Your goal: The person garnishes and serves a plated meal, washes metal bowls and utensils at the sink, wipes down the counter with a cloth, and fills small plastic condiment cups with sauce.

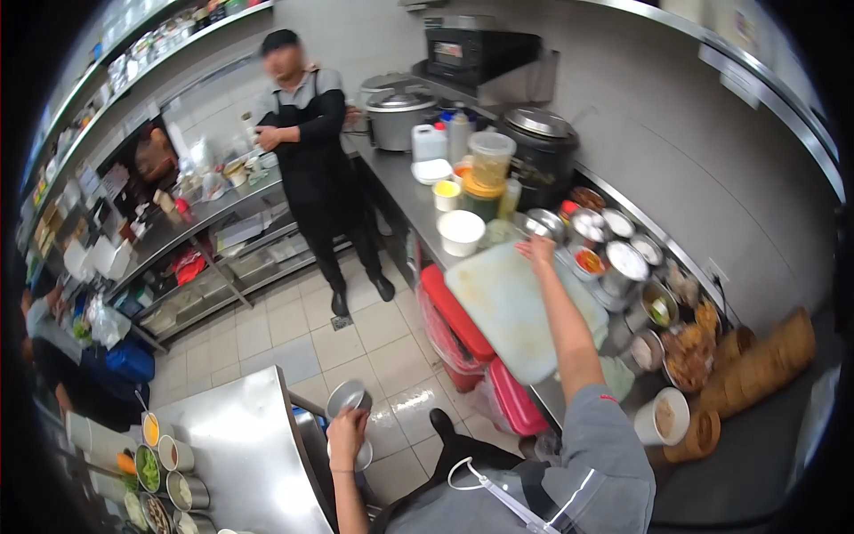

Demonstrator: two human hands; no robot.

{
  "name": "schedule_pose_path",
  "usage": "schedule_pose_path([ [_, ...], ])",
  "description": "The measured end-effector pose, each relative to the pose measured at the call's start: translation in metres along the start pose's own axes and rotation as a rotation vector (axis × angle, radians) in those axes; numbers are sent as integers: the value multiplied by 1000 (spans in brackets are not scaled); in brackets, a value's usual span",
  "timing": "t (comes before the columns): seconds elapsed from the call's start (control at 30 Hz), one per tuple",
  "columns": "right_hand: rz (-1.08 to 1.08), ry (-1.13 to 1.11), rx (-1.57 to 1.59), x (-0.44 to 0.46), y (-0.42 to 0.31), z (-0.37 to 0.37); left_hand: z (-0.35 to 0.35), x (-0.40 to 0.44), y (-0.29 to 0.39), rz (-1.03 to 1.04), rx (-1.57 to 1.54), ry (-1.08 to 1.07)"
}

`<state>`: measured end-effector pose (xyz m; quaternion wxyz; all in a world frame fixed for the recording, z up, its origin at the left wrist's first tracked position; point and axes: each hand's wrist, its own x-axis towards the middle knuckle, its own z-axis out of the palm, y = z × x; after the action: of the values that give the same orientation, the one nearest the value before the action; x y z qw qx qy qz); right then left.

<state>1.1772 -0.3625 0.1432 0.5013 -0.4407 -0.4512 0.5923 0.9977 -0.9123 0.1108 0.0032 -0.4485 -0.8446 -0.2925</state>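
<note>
My left hand [347,436] is low in front of me, between the steel table and my body. Its fingers are closed at the rim of a shallow round metal bowl [348,397]. A pale round rim [364,456] shows beneath that hand, mostly hidden. My right arm stretches over the pale cutting board [507,307]. At the board's far edge, my right hand [536,251] has its fingers extended, right beside a shiny steel bowl [542,225]; blur hides whether they touch. A white tub [461,233] stands to the left of this hand, and a container of red and green pieces [588,262] to its right.
A co-worker [307,151] in a black apron stands at the far counter. Another person [67,356] is at far left. Steel food containers [182,489] line the steel table [240,445]. Red bins [458,311] sit below the counter. Bamboo steamers [756,365] lie at right.
</note>
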Motion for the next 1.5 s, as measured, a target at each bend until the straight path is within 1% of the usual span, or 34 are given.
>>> schedule_pose_path([
  [0.03, 25, 53, -15, 28, 9, -3, 1, 27, -2, 65, 6, -2],
  [0.07, 6, 150, 54, 51, 18, -4, 2, 55, -4, 22, 7, 27],
  [0.1, 7, 220, 23, 85, 35, -10, 2, 82, -6, 16, -38, -12],
  [0.13, -5, 219, 46, 111, 49, -17, 4, 102, -11, 12, -84, -44],
  [0.17, 21, 228, 25, 140, 64, -21, 10, 121, -21, 12, -82, -30],
  [0.2, 109, 214, 219, 163, 82, -30, 14, 143, -32, 15, -77, -11],
  [0.23, 131, 222, 206, 175, 90, -29, 14, 163, -40, -22, -55, -35],
  [0.27, 189, 190, 177, 185, 95, -32, 15, 180, -49, -64, -50, -2],
  [0.3, 249, 110, 115, 193, 101, -34, 16, 197, -60, -63, -82, 3],
  [0.33, 315, 12, 148, 190, 100, -32, 15, 211, -71, -58, -114, 5],
  [0.37, 336, 50, -108, 179, 89, -15, 13, 223, -81, -82, -137, 11],
  [0.4, 404, 17, -189, 189, 96, -17, 11, 231, -92, -117, -138, 26],
  [0.43, 287, 47, -312, 180, 90, -1, 10, 239, -102, -162, -129, 37],
  [0.47, 161, 76, -427, 142, 65, 24, 9, 248, -113, -203, -121, 48],
  [0.53, 45, -103, -303, 111, 44, 77, 2, 263, -136, -248, -123, 90],
  [0.6, 20, -340, -250, 65, 26, 157, -6, 279, -154, -288, -116, 122],
  [0.67, 143, -621, -240, 24, 33, 244, -14, 296, -175, -312, -40, 150],
  [0.7, 172, -688, -265, -2, 44, 294, -13, 306, -192, -251, -10, 154],
  [0.73, 213, -867, -287, -20, 63, 340, -15, 316, -206, -259, -13, 149],
  [0.77, 279, -980, -272, -34, 90, 383, -17, 328, -219, -213, 32, 120],
  [0.83, 466, -1233, -416, -66, 120, 474, -29, 356, -242, -85, 142, 98],
  [0.87, 564, -1275, -414, -81, 137, 516, -32, 369, -257, -84, 138, 96],
  [0.93, 563, -1381, -459, -101, 158, 591, -35, 394, -287, 35, 204, 30],
  [0.97, 531, -1422, -465, -106, 170, 625, -38, 405, -300, 94, 223, 61],
  [1.03, 509, -1472, -488, -106, 194, 681, -47, 429, -330, 105, 280, 46],
  [1.1, 362, -1524, -416, -110, 218, 721, -60, 446, -357, 112, 363, -13],
  [1.13, 407, -1472, -404, -112, 227, 741, -68, 451, -368, 95, 354, -34],
  [1.2, 374, -1396, -328, -117, 240, 781, -94, 471, -383, 84, 257, 159],
  [1.23, 384, -1397, -331, -116, 244, 803, -110, 479, -388, 3, 200, 152],
  [1.27, 378, -1370, -317, -115, 247, 823, -121, 491, -401, -5, 199, 146],
  [1.33, 390, -1349, -302, -114, 259, 858, -142, 516, -432, -68, -203, 629],
  [1.4, 448, -1504, -452, -112, 269, 890, -165, 545, -463, -511, -482, 751],
  [1.43, 451, -1570, -471, -112, 274, 905, -176, 564, -483, -520, -472, 746],
  [1.5, 424, -1602, -465, -119, 281, 935, -192, 604, -524, -805, -258, 605],
])
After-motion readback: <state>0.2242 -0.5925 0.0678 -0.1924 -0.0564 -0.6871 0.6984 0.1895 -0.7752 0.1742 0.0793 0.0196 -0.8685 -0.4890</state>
